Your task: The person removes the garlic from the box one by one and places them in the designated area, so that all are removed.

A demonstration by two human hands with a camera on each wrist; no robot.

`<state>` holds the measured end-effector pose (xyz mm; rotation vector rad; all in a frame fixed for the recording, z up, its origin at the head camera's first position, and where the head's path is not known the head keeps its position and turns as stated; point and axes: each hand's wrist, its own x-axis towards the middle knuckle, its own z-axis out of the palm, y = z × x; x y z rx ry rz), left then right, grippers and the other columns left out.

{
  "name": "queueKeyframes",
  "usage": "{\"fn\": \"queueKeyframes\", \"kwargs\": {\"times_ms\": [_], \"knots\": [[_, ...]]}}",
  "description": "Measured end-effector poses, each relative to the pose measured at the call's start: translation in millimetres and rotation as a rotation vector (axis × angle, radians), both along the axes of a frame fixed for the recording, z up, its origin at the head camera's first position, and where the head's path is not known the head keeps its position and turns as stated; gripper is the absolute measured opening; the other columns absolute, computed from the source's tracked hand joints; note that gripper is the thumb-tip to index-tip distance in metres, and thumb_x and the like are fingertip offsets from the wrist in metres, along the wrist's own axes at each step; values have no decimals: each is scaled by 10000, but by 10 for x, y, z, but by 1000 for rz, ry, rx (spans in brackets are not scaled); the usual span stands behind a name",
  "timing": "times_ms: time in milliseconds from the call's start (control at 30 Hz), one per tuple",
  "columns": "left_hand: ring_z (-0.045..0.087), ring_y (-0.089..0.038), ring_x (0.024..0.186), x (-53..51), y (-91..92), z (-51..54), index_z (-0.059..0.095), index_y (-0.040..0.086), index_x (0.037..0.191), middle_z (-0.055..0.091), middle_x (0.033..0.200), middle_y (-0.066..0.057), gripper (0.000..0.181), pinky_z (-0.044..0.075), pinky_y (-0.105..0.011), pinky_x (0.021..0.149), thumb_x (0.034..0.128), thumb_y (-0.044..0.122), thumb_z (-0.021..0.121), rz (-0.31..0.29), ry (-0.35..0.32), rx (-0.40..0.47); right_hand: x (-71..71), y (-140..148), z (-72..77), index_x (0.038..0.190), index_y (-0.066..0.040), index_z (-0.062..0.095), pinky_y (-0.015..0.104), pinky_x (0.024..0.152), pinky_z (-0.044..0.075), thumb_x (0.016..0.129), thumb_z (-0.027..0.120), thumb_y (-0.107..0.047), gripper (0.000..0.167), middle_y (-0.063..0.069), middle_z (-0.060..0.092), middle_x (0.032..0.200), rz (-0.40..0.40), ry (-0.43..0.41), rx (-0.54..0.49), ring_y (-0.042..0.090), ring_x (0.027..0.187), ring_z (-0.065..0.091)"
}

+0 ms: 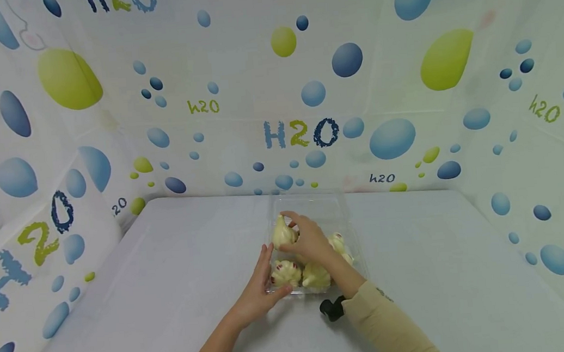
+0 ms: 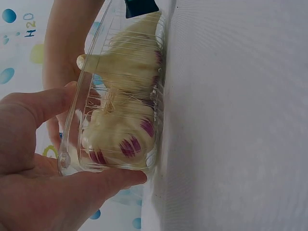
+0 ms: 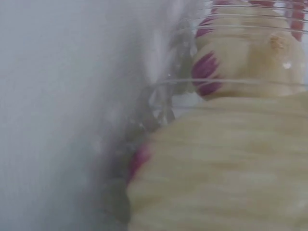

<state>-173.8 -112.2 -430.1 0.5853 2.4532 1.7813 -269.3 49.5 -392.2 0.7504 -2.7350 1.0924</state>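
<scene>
The head view shows both hands: the right hand curls thumb and fingers around a garlic bulb at the left side of a clear box; whether that bulb touches the bottom cannot be told. The left hand rests spread against the near left corner, thumb along the front, fingers along the side. Only this view shows the lid open at the far side and more bulbs on the right. The left wrist view adds the box's ribbed side, a tuft of stringy roots and a stem tip poking past the rim. The right wrist view, blurred, shows bulbs close up and does not show the right hand's grip.

The box is thin, glossy plastic. The bulbs are rounded, cream and smooth, with brushy purple streaks. Beneath lies a white tablecloth, matt and finely textured.
</scene>
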Motion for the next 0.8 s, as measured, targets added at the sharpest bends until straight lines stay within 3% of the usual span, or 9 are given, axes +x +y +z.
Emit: {"fn": "queueKeyframes", "kwargs": {"times_ms": [167, 433, 800], "knots": [[81, -468, 1316, 1, 2, 15, 9, 178, 1482, -140, 1500, -175, 889, 253, -601, 990, 863, 176, 646, 6, -19, -13, -13, 41, 9, 1366, -144, 408, 345, 727, 513, 716, 788, -287, 766, 115, 585, 1105, 13, 42, -55, 263, 929, 603], [83, -479, 1311, -14, -2, 3, 5, 167, 1482, -139, 1498, -185, 900, 253, -609, 982, 858, 190, 653, 11, -10, -18, 18, 85, 68, 1360, -157, 420, 418, 781, 512, 706, 799, -257, 763, 125, 570, 1113, 27, 52, -129, 273, 931, 582], [78, -461, 1321, -4, 5, 6, 0, 162, 1481, -132, 1501, -176, 907, 242, -585, 1000, 855, 174, 656, 15, -23, -8, 93, 168, 146, 1351, -143, 436, 424, 751, 519, 703, 803, -200, 746, 130, 578, 1088, -11, 31, -183, 304, 902, 607]]}}
